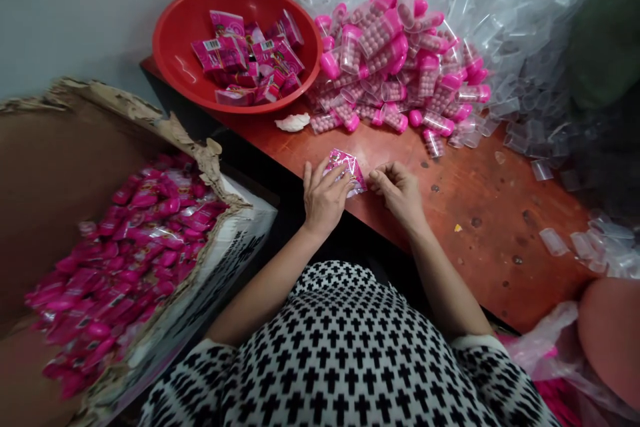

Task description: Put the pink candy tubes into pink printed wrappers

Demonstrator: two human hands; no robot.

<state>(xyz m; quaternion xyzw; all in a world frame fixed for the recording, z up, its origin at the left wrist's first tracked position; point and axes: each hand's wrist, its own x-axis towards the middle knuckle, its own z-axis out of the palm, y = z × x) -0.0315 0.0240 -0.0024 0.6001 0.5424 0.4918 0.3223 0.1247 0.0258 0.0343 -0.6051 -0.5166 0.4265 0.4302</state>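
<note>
A pink printed packet (353, 170) lies flat on the reddish-brown table (450, 200) near its front edge. The spread fingers of my left hand (326, 197) rest on the left part of the packet. Just right of the packet, my right hand (397, 193) has its thumb and index finger pressed together; anything between them is too small to make out. Behind the hands is a pile of clear tubes with pink caps (380, 47), filled with small pink balls. A red basin (165, 47) at the back left holds several pink packets.
An open cardboard box (210, 173) full of wrapped pink items stands on the left. Clear empty tubes (554, 240) and plastic bags lie to the right and back. A white scrap (293, 123) sits below the basin. A pink round object (613, 340) is at the lower right.
</note>
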